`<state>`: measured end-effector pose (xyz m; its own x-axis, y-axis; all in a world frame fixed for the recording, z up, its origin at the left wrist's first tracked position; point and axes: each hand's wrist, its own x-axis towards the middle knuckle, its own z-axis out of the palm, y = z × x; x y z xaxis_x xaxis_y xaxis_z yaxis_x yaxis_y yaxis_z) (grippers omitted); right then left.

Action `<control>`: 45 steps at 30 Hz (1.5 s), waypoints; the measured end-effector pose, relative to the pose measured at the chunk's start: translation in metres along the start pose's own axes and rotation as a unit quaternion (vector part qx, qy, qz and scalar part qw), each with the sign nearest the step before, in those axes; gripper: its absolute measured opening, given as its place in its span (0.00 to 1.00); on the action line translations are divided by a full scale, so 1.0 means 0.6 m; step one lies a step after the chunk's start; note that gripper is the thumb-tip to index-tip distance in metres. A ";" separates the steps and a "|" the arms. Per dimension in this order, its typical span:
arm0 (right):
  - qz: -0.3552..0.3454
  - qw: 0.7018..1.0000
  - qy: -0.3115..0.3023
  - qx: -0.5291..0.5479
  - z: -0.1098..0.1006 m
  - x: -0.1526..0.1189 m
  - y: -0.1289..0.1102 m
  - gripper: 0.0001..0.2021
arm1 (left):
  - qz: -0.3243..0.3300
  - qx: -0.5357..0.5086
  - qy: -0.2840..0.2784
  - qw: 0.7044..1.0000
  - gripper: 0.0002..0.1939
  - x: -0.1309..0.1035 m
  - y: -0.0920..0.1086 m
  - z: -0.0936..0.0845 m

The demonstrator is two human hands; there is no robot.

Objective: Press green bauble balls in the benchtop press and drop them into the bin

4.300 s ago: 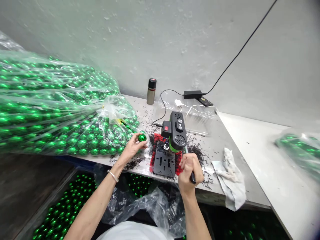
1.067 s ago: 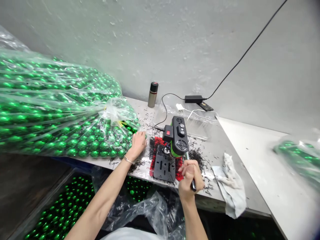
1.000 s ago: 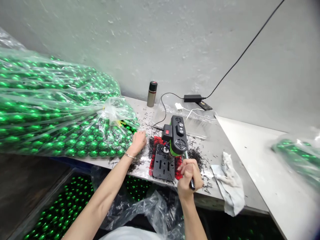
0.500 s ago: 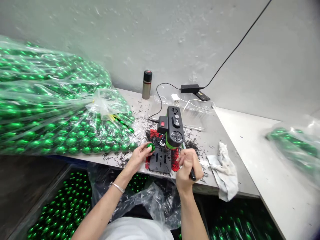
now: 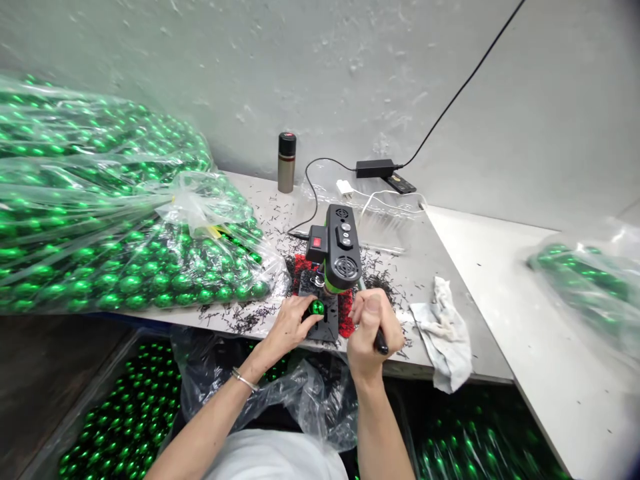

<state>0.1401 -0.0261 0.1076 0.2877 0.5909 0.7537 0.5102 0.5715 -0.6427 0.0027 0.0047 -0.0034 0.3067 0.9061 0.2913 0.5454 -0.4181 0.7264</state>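
Observation:
A shiny green ball (image 5: 317,307) is pinched between the thumb and fingers of my left hand (image 5: 294,323), just over the black slotted base plate (image 5: 327,328). Behind the ball rises a black and green benchtop device (image 5: 343,247) with round vents, buttons and a red switch. My right hand (image 5: 374,328) is closed around a lever handle (image 5: 381,343) at the device's right side; its black end sticks out below my fist. Red material (image 5: 346,317) strewn with black bits shows beside the plate.
A big clear bag of green balls (image 5: 125,220) covers the table's left. A flask (image 5: 287,163), a power adapter (image 5: 376,168) and a white charger (image 5: 345,189) stand behind. A white cloth (image 5: 444,337) hangs over the front edge. More green balls (image 5: 123,407) fill a container below.
My left hand has carried the green ball to the right and nearer to me, from the plate's left edge to over its middle. My right hand keeps its hold on the lever.

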 end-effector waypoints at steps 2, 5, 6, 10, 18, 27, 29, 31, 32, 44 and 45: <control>-0.004 1.000 -0.002 -0.004 -0.001 -0.004 0.002 0.17 | 0.025 0.016 0.010 1.000 0.15 -0.002 -0.004 0.008; -0.014 1.000 -0.010 0.000 -0.003 -0.011 0.006 0.16 | 0.036 0.038 0.029 0.998 0.16 -0.001 -0.010 0.019; -0.018 1.000 -0.011 0.003 -0.003 -0.014 0.009 0.16 | 0.036 0.043 0.036 0.998 0.16 0.000 -0.011 0.022; -0.045 0.999 0.002 0.009 -0.001 -0.045 0.036 0.16 | 0.044 0.048 0.061 0.996 0.16 0.000 -0.016 0.031; -0.131 0.991 0.039 -0.011 0.018 -0.107 0.105 0.17 | 0.057 0.047 0.079 0.994 0.16 -0.003 -0.018 0.036; -0.180 0.983 -0.013 -0.031 0.016 -0.112 0.122 0.15 | 0.044 0.030 0.067 0.996 0.15 -0.004 -0.018 0.035; -0.187 0.981 -0.029 -0.036 0.010 -0.106 0.118 0.15 | 0.034 0.026 0.058 0.997 0.16 -0.002 -0.018 0.035; -0.164 0.986 -0.014 -0.021 0.005 -0.094 0.104 0.16 | 0.029 0.020 0.053 0.998 0.16 0.002 -0.018 0.035; -0.145 0.989 -0.005 -0.012 0.003 -0.085 0.093 0.16 | 0.030 0.016 0.052 0.998 0.16 0.004 -0.017 0.034; -0.064 0.997 0.034 0.035 0.006 -0.038 0.035 0.18 | 0.096 0.070 0.033 0.992 0.31 -0.152 -0.020 -0.050; -0.058 0.997 0.041 0.037 0.008 -0.041 0.038 0.18 | 0.089 0.086 0.048 0.991 0.31 -0.147 -0.026 -0.058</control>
<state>0.1406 -0.0248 0.0736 0.2966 0.4711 0.8307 0.4845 0.6753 -0.5560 -0.0601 -0.0664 -0.0189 0.3387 0.8150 0.4701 0.6172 -0.5696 0.5428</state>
